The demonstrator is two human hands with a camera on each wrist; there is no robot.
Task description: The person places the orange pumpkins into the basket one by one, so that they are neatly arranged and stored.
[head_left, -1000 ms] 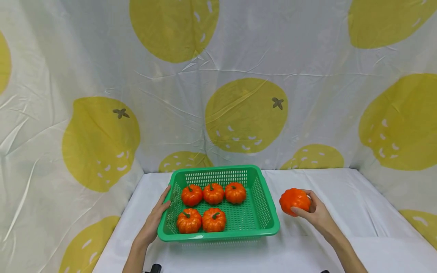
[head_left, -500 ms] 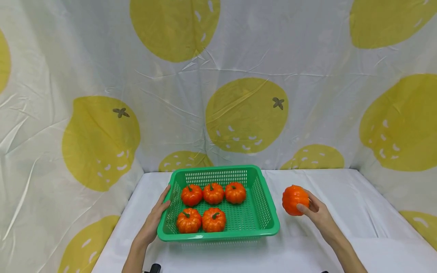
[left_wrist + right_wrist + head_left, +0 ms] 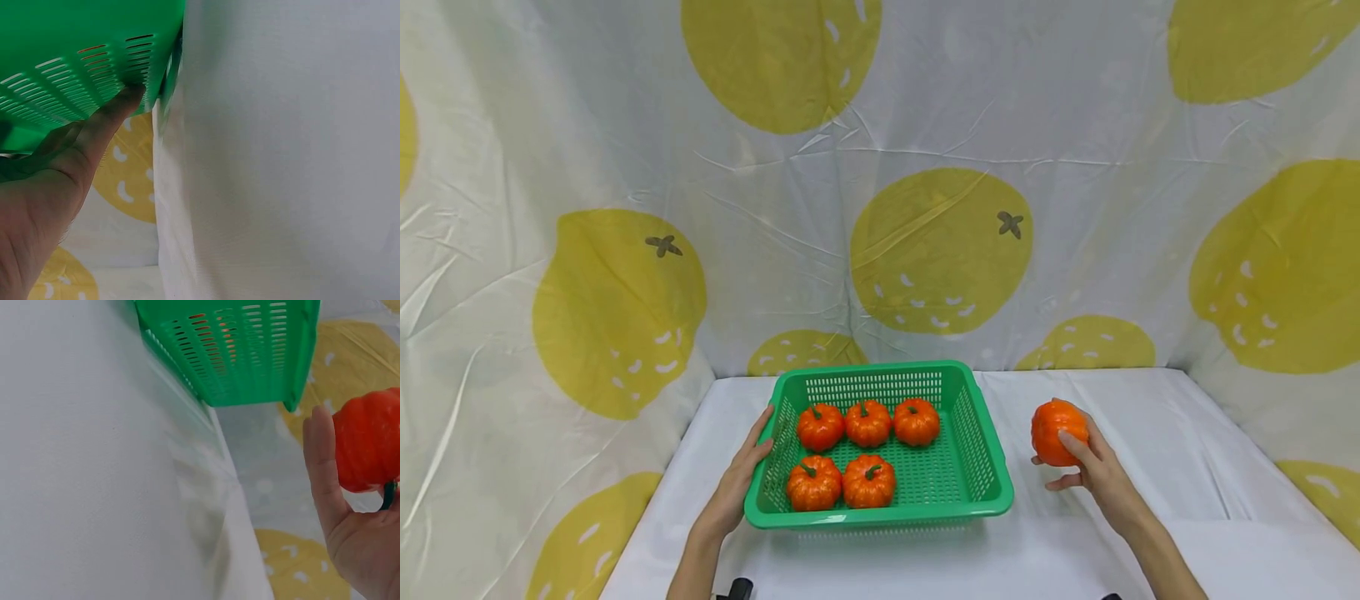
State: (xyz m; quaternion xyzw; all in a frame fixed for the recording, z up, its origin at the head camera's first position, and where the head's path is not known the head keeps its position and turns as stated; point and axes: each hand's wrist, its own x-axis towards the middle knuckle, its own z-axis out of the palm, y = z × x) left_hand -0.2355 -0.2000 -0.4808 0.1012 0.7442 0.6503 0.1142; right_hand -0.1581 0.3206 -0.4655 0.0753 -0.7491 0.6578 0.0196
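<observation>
My right hand [image 3: 1097,475] holds a small orange pumpkin [image 3: 1057,432] up to the right of the green basket [image 3: 951,511]. In the right wrist view, the pumpkin [image 3: 369,440] shows its dark green stem pointing toward the palm; part of it is cut off by the frame. Thumb and upper fingers grip it while the lower fingers stick out beneath. My left hand [image 3: 737,483] lies along the basket's left side, its fingers extended against the slotted wall [image 3: 94,75]. Inside the basket are several pumpkins, three in the back row [image 3: 868,423] and two in the front row [image 3: 841,482].
The basket stands on a white-covered table [image 3: 1150,450]. Behind and at both sides hangs a white curtain [image 3: 790,275] with big yellow lemons. A black object [image 3: 740,588] shows near the left wrist.
The held pumpkin has been turned in my right hand and moved slightly right and up, with the lower fingers now spread off it. My left hand and the basket have stayed put.
</observation>
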